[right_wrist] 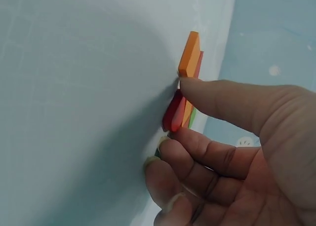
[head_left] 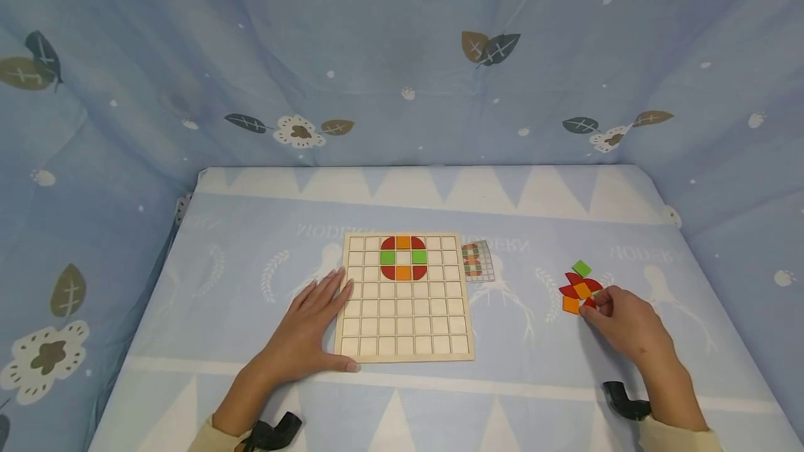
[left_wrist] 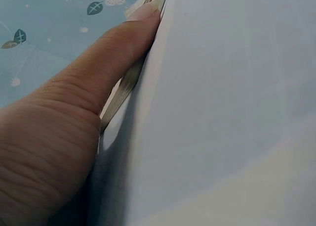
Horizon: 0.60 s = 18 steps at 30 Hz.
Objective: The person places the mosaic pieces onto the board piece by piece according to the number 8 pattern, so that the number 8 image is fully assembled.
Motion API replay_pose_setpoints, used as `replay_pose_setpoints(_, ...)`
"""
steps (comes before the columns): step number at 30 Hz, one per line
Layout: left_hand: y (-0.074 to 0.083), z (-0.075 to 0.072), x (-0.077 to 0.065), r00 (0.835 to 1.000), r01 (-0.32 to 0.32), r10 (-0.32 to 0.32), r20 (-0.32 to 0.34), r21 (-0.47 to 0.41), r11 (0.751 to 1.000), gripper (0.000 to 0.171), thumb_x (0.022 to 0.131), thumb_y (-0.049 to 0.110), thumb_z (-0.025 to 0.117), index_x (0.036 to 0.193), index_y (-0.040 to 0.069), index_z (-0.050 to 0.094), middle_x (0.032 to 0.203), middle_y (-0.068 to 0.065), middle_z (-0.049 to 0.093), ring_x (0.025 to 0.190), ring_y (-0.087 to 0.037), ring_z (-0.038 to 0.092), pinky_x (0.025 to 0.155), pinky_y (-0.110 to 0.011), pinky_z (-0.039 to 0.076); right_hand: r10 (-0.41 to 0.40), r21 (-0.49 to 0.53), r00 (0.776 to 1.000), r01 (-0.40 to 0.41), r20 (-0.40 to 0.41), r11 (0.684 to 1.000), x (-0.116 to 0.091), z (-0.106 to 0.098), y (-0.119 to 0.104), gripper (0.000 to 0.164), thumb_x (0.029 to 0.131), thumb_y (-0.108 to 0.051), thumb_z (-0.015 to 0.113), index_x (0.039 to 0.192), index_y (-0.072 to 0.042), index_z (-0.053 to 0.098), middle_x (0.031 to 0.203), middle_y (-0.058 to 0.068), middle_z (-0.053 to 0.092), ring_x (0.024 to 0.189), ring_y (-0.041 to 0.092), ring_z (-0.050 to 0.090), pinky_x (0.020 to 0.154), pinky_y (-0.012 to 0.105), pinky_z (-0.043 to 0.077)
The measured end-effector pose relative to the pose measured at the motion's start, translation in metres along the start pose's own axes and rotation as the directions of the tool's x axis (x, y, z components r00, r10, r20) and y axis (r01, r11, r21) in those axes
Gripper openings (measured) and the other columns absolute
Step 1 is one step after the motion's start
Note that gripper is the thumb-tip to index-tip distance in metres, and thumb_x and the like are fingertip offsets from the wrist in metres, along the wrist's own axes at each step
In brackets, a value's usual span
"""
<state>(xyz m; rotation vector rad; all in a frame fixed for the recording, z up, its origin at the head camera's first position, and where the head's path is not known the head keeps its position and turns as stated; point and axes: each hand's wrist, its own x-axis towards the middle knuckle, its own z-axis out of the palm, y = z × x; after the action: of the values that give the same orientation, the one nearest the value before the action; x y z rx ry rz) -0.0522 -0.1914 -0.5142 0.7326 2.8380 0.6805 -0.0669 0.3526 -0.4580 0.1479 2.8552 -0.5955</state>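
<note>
The pale cloth (head_left: 226, 326) bore the word MODERN (head_left: 329, 230), printed several times in faint capitals that appeared flipped upside down. On it, near the middle, lay a wooden board (head_left: 405, 307), its upper cells holding a ring of red, orange and green pieces (head_left: 403, 243). A patterned card (head_left: 480, 261) lay beside its right edge. The left hand (head_left: 309, 330) rested at the board's left edge, fingers extended, gripping nothing. Well to the right, the right hand (head_left: 631, 323) pinched a red piece (right_wrist: 173, 112) between thumb and forefinger, at a small coloured pile (head_left: 583, 290)
</note>
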Motion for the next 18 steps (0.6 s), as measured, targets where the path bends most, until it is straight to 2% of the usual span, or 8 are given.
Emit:
replay_pose_setpoints(11,-0.0014,0.0,0.0005,1.0,0.0,0.0,-0.003,0.007,1.0,0.137,0.067,0.087,0.074,0.169,0.014,0.018,0.176,-0.004,0.004,0.161,-0.024,0.003,0.127,-0.045,0.002,0.06,0.024,0.998,-0.06,0.013,0.998,0.0056,0.0018,-0.0046,0.034,0.093,-0.016,0.074,0.106,0.012,0.061,0.085,0.012,0.059,0.08,0.029,0.054,0.066,0.039,0.05)
replay_pose_setpoints(18,-0.0021,0.0017,0.0002,1.0,0.001,-0.001,-0.001,0.005,1.0,0.138,0.067,0.088,0.073,0.169,0.015,0.017,0.176,-0.002,0.003,0.161,-0.023,0.002,0.127,-0.044,0.0,0.093,0.039,0.995,-0.094,0.02,0.995,0.0055,0.0043,-0.0026,0.036,0.091,-0.016,0.075,0.109,0.012,0.06,0.087,0.014,0.058,0.083,0.031,0.054,0.069,0.04,0.05)
